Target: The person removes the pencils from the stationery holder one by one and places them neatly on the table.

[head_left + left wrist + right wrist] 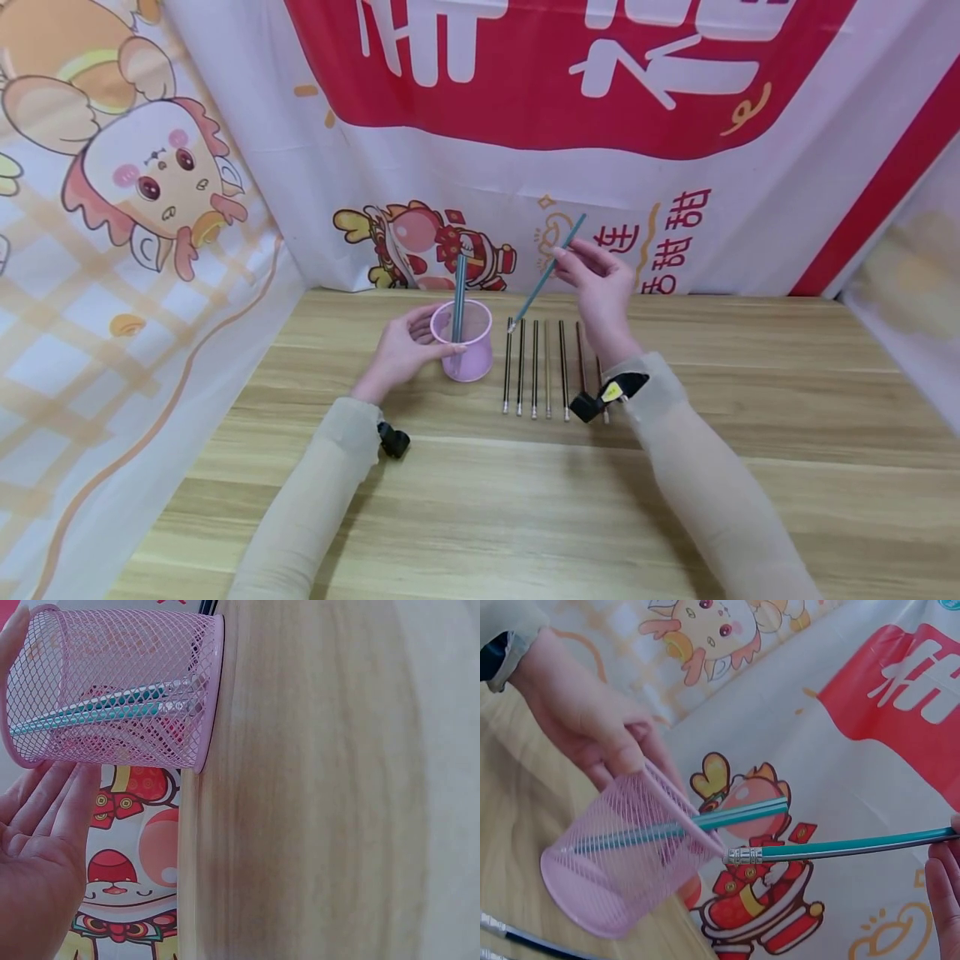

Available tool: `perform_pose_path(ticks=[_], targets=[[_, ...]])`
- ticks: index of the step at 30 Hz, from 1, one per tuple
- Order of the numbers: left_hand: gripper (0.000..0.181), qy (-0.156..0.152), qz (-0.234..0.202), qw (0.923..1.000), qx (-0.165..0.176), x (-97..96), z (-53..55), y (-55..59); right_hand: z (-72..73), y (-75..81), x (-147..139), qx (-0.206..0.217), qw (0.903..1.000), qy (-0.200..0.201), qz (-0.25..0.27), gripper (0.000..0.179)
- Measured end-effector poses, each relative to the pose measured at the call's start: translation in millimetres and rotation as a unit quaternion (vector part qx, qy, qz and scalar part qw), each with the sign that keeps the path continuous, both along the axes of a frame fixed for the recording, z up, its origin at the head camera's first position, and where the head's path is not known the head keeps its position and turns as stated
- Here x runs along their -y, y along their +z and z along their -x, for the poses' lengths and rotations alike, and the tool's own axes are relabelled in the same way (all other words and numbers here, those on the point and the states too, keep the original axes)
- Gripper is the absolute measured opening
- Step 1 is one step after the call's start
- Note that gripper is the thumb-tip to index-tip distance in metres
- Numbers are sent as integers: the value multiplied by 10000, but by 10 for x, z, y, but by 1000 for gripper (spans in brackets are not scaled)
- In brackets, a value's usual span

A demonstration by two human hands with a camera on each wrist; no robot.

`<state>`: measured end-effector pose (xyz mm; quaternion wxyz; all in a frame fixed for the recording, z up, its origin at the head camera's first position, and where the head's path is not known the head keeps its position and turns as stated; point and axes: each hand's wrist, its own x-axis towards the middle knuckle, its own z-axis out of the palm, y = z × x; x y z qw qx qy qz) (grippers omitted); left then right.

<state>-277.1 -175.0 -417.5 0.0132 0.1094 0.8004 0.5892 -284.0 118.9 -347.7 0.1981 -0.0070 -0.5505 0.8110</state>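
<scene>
My left hand (397, 354) holds a pink mesh pencil cup (474, 363) upright on the table, thumb at the rim and fingers round the far side. Inside the cup, teal pencils (112, 711) lean with their silver ferrules at the bottom. To the right, my right hand (602, 296) pinches another teal pencil (542, 285) near its upper end. That pencil slants down to the left, its ferrule and eraser end (744, 856) lowest. In the head view, this end is over the top of the leftmost dark pencil (507, 371) in a row.
Several dark pencils (535, 375) and a lighter gold one (547, 375) lie side by side on the wooden table (495, 517), eraser ends toward me. The right wrist hides part of the row's right end. A printed cloth (420, 167) hangs behind the table.
</scene>
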Motion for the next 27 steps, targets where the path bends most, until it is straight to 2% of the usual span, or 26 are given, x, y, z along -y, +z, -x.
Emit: perform_pose_path(ticks=[7, 15, 23, 27], targets=[[87, -45, -44, 10000, -19, 4, 5, -21, -7, -113, -200, 308, 9995, -80, -62, 34], [86, -74, -75, 9999, 28, 7, 11, -15, -38, -221, -465, 561, 9968, -115, -554, 38], [88, -40, -78, 10000, -42, 2, 6, -8, -44, -292, -721, 1094, 9830, -67, -1473, 43], [88, -45, -97, 9999, -36, -2, 1, 0, -25, -319, -839, 1208, 9788, -55, -1656, 41]])
